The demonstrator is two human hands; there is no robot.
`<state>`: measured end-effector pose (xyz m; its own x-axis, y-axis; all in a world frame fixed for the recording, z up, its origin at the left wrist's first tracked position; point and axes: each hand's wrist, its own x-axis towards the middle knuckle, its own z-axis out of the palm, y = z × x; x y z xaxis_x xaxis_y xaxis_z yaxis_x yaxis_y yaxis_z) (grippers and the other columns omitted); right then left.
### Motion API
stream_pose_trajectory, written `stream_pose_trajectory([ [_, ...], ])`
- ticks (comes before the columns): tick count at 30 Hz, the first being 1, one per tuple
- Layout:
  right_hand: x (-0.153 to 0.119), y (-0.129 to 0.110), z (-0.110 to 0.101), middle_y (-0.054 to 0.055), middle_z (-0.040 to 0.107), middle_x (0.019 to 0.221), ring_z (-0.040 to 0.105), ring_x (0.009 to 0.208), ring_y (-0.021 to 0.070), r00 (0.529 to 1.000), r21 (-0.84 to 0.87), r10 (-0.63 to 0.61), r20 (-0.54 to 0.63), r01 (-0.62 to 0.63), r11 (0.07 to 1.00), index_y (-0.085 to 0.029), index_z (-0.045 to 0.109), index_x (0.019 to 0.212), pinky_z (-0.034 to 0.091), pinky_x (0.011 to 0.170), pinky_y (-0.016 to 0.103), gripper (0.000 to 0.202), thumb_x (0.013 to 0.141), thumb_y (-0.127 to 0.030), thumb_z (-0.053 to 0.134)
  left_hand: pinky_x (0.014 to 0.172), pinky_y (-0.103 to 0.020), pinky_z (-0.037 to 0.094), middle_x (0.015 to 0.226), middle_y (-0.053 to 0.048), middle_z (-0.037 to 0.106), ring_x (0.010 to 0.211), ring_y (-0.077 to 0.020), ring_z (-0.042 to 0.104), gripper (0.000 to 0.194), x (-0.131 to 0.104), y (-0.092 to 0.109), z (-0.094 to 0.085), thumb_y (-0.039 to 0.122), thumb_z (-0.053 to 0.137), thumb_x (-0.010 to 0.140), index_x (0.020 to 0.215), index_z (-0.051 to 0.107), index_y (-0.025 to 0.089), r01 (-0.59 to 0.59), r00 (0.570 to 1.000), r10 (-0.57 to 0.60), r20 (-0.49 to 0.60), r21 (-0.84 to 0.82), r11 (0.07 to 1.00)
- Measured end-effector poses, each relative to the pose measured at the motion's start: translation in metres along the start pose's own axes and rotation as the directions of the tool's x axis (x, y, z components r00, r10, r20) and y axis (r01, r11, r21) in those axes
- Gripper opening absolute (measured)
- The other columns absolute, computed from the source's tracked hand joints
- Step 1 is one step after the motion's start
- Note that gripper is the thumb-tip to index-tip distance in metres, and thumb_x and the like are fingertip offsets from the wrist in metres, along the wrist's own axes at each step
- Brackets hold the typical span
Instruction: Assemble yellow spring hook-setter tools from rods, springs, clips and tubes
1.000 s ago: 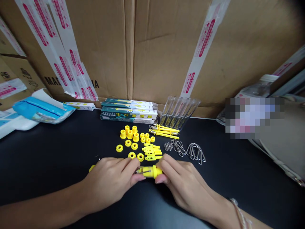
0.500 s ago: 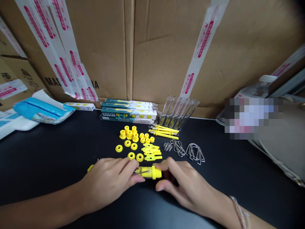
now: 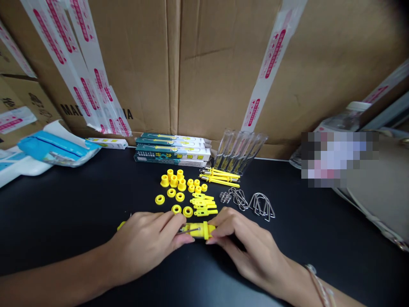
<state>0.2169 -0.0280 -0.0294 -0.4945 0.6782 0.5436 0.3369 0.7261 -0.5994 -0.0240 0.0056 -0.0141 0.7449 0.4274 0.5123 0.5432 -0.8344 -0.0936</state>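
My left hand point(image 3: 150, 236) is wrapped round a clear tube point(image 3: 194, 230) with yellow parts and a thin metal rod at its right end. A yellow tip and a bit of wire show beyond the hand's left side. At the tube's right end, my right hand point(image 3: 246, 243) pinches the yellow end cap point(image 3: 207, 230) between thumb and fingers. Just behind the hands lie yellow rings point(image 3: 188, 212), yellow flat pieces point(image 3: 206, 212) and yellow collars point(image 3: 173, 181). Small yellow caps point(image 3: 198, 189) sit beside the collars.
Metal hooks point(image 3: 262, 206), small springs point(image 3: 225, 197), yellow rods point(image 3: 220, 177) and clear tubes point(image 3: 239, 151) lie farther back. Stacked boxes point(image 3: 172, 154) stand before the cardboard point(image 3: 217, 85). A blue packet point(image 3: 59, 147) is left; a bottle point(image 3: 345, 117) and a bag point(image 3: 377, 183) are right.
My right hand's fingers have closed in from around the end cap to a pinch on its right end. My left hand has hardly moved.
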Motion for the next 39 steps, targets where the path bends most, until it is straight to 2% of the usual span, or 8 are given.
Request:
stream_pose_trajectory([
  [3, 0.003, -0.001, -0.002, 0.001, 0.062, 0.088, 0.059, 0.075, 0.0137, 0.993, -0.034, 0.108, -0.044, -0.109, 0.993, -0.021, 0.054, 0.104, 0.05, 0.069, 0.025, 0.018, 0.096, -0.032, 0.065, 0.043, -0.028, 0.042, 0.06, 0.005, 0.064, 0.048, -0.0127, 0.065, 0.043, -0.001, 0.0, -0.001, 0.038, 0.024, 0.109, 0.082, 0.053, 0.02, -0.006, 1.0, 0.006, -0.003, 0.0, 1.0],
  [6, 0.007, -0.002, -0.004, 0.001, 0.062, 0.08, 0.057, 0.07, 0.0143, 0.992, -0.118, 0.125, -0.024, -0.127, 0.985, -0.019, 0.059, 0.095, 0.047, 0.064, 0.026, 0.029, 0.101, -0.046, 0.051, 0.044, -0.029, 0.043, 0.06, 0.005, 0.064, 0.049, -0.0135, 0.066, 0.04, -0.002, 0.0, 0.0, 0.038, 0.027, 0.108, 0.085, 0.054, 0.02, -0.031, 0.999, 0.032, -0.015, 0.009, 0.999],
  [10, 0.013, -0.002, -0.005, 0.003, 0.063, 0.073, 0.056, 0.068, 0.0145, 0.997, -0.082, 0.066, 0.035, -0.063, 0.995, -0.018, 0.062, 0.078, 0.046, 0.064, 0.027, 0.043, 0.108, -0.035, 0.037, 0.044, -0.03, 0.041, 0.059, 0.005, 0.063, 0.048, -0.0141, 0.064, 0.037, -0.003, 0.0, 0.001, 0.037, 0.031, 0.108, 0.085, 0.054, 0.02, -0.046, 0.998, 0.047, -0.031, 0.027, 0.999],
  [20, 0.005, -0.004, 0.001, 0.001, 0.065, 0.081, 0.062, 0.068, 0.0137, 0.988, -0.037, 0.139, -0.068, -0.141, 0.989, -0.019, 0.06, 0.096, 0.049, 0.061, 0.024, 0.008, 0.098, -0.027, 0.061, 0.046, -0.029, 0.044, 0.061, 0.004, 0.064, 0.051, -0.0151, 0.067, 0.04, -0.003, 0.0, 0.003, 0.037, 0.028, 0.108, 0.081, 0.053, 0.02, -0.014, 1.0, 0.015, -0.005, 0.061, 0.998],
  [28, 0.006, -0.002, 0.0, 0.007, 0.062, 0.085, 0.057, 0.079, 0.0182, 0.989, -0.092, -0.138, -0.06, 0.132, 0.987, -0.016, 0.059, 0.096, 0.051, 0.068, 0.032, 0.021, 0.094, 0.002, 0.049, 0.042, -0.03, 0.042, 0.06, 0.005, 0.062, 0.047, -0.0145, 0.065, 0.039, -0.003, 0.0, 0.002, 0.037, 0.027, 0.108, 0.084, 0.053, 0.02, -0.014, 1.0, 0.014, -0.011, 0.046, 0.999],
  [31, 0.007, -0.004, -0.002, 0.006, 0.065, 0.084, 0.06, 0.076, 0.0173, 0.993, -0.011, -0.089, -0.076, 0.088, 0.996, -0.017, 0.059, 0.092, 0.053, 0.067, 0.031, 0.007, 0.095, -0.014, 0.063, 0.042, -0.029, 0.042, 0.061, 0.005, 0.063, 0.048, -0.0138, 0.065, 0.039, -0.002, 0.001, 0.0, 0.038, 0.027, 0.108, 0.086, 0.053, 0.02, -0.022, 1.0, 0.023, -0.019, 0.039, 0.999],
  [34, 0.007, -0.006, -0.003, 0.003, 0.066, 0.082, 0.063, 0.07, 0.0148, 0.99, 0.029, 0.084, -0.111, -0.081, 0.996, -0.019, 0.059, 0.095, 0.054, 0.063, 0.026, 0.016, 0.096, -0.034, 0.064, 0.044, -0.028, 0.042, 0.06, 0.005, 0.064, 0.048, -0.0124, 0.065, 0.041, 0.0, 0.001, -0.002, 0.037, 0.026, 0.109, 0.085, 0.054, 0.02, -0.029, 0.998, 0.031, -0.047, 0.038, 0.999],
  [39, 0.008, -0.004, -0.004, 0.002, 0.064, 0.077, 0.059, 0.069, 0.0149, 0.983, -0.144, 0.18, -0.042, -0.184, 0.972, -0.019, 0.062, 0.09, 0.049, 0.063, 0.026, 0.024, 0.103, -0.035, 0.049, 0.045, -0.027, 0.043, 0.058, 0.005, 0.063, 0.047, -0.0123, 0.064, 0.042, 0.0, 0.001, -0.002, 0.038, 0.029, 0.108, 0.08, 0.055, 0.02, -0.028, 0.998, 0.031, -0.061, 0.049, 0.998],
])
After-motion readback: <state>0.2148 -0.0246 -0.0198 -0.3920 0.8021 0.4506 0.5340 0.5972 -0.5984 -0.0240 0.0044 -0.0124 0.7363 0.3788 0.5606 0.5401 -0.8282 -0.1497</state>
